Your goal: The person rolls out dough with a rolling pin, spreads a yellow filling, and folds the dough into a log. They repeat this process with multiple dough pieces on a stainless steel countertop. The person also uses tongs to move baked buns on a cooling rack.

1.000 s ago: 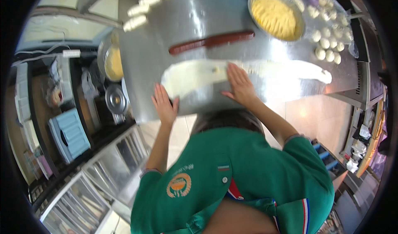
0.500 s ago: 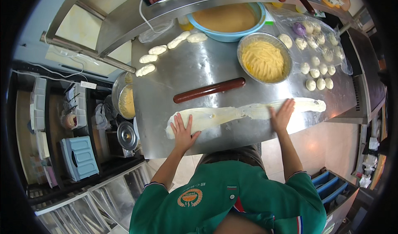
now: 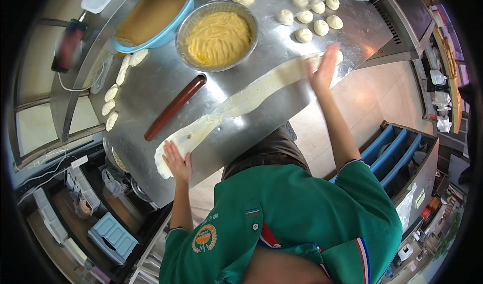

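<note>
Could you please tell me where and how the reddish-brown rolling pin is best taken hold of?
Probably around the middle, from above, with fingers across its length: the rolling pin is a long, round rod lying flat on the metal table, its top uncovered.

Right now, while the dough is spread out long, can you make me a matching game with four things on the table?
Things:
1. Rolling pin
2. Basin
3. Long dough strip
4. Round bowl

Clues:
A. Partly under the left hand
B. Filled with yellow paste
C. Reddish-brown all along
D. Light blue

Right pairs: 1-C, 2-D, 3-A, 4-B
</note>
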Action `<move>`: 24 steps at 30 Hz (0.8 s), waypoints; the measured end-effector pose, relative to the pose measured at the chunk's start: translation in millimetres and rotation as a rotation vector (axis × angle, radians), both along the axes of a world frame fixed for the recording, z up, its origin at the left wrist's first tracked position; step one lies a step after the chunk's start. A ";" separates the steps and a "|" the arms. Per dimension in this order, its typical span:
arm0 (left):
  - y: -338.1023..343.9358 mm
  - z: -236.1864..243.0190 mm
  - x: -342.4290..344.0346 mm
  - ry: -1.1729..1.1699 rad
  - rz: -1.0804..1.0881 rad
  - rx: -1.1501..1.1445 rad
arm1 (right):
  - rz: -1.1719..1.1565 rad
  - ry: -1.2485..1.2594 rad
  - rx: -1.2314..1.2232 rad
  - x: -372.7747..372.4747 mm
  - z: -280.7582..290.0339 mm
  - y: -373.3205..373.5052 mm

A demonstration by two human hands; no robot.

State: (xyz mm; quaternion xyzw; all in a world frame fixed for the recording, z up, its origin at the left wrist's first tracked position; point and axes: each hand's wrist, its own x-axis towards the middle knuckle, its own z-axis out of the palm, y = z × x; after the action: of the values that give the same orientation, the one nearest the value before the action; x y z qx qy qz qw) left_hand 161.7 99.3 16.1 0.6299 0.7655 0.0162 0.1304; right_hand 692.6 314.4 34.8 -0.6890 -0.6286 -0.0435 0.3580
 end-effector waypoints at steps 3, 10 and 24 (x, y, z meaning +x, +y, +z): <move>-21.3 -11.5 -9.3 -0.030 -0.021 0.151 | -0.271 -0.169 -0.528 29.6 -19.8 6.4; -20.8 -30.9 -15.3 -0.010 0.072 0.228 | 0.493 -0.118 -0.368 -55.8 -24.0 -70.3; 93.3 38.6 -44.3 -0.223 0.446 0.618 | -0.103 -0.065 -0.234 151.6 -51.9 21.6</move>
State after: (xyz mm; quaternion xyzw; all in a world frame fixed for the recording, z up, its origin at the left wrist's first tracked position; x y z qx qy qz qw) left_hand 117.4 192.6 54.6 0.4521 0.8237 0.3421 0.0102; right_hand 844.3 336.0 -17.1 -0.7558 -0.6044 -0.0106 0.2517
